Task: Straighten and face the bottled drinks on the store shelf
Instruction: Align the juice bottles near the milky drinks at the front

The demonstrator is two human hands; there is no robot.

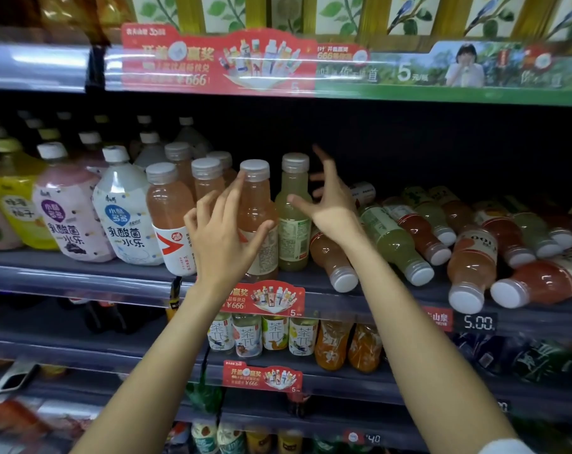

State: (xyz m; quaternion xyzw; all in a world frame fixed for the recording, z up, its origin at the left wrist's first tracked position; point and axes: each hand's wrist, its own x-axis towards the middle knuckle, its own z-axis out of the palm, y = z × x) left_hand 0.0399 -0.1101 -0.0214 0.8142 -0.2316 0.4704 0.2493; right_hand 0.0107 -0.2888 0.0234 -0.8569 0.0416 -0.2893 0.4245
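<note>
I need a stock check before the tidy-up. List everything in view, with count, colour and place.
Upright pink bottles: about five, grey caps, middle shelf centre.
Upright green bottle: one, pale green, right of the pink ones.
Fallen bottles: roughly ten, green, red and orange, lying on the middle shelf's right side, caps mostly forward.
Yoghurt drinks: several, white, pink and yellow, middle shelf left.
Tea bottles: four, white labels, shelf below.
Orange bottles: two, right of the tea.
Promo tags: red, on the shelf edges.
Price tag: one, dark, reads 5.00.
Left hand: open, fingers against a pink bottle.
Right hand: open, spread beside the green bottle.
</note>
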